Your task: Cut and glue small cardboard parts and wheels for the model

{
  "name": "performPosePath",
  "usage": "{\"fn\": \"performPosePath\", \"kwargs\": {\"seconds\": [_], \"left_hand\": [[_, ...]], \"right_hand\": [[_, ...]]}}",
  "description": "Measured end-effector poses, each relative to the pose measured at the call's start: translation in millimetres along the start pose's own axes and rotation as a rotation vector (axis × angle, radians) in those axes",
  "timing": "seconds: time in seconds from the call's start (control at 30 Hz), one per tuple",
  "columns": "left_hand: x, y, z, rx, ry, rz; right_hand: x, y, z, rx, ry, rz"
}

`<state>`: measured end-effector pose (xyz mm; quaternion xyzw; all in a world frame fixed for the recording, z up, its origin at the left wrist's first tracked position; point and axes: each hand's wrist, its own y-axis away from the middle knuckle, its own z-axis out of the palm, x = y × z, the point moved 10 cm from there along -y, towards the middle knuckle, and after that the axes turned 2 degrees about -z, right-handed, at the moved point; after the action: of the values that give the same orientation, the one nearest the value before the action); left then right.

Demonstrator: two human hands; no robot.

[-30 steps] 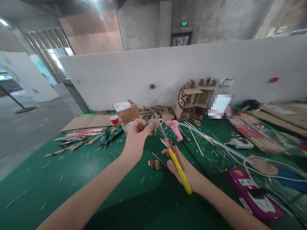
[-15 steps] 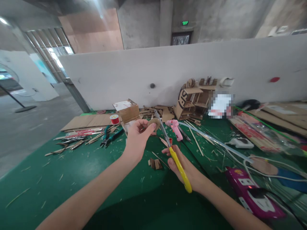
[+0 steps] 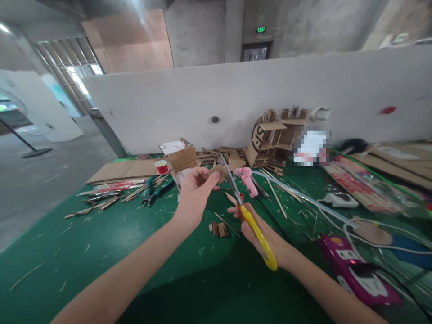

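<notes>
Thumb and fingertips of the left hand pinch a cardboard disc, small, round and brown, held up off the table just left of the pink glue gun. It looks light and thin, stiff across its face but easy to crease or crush, with a matte, grippy surface, so a hold on the rim opposite the cutting edge should suit it best. Whether it is solid or has a hole through the middle is hard to tell at this size. The right hand, nearer than the glue gun, is closed through the yellow plastic loops of a pair of scissors, whose slim steel blades run up to the disc's right edge. The blades will be hard, smooth and sharp. Below both hands lies a green mat, flat and littered with pale wood slivers. Small cardboard offcuts rest on it just nearer than the glue gun. Teal-handled pliers and a red spool sit well to the glue gun's left.
</notes>
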<state>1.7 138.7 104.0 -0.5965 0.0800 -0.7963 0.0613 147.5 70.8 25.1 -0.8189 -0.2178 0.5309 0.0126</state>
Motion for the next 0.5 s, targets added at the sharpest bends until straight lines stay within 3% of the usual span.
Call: {"fn": "performPosePath", "kwargs": {"seconds": [0.5], "left_hand": [[-5.1,1.6,3.2,-0.020,-0.060,-0.040]], "right_hand": [[-3.0,0.3,-1.7,0.008,-0.024,0.015]]}}
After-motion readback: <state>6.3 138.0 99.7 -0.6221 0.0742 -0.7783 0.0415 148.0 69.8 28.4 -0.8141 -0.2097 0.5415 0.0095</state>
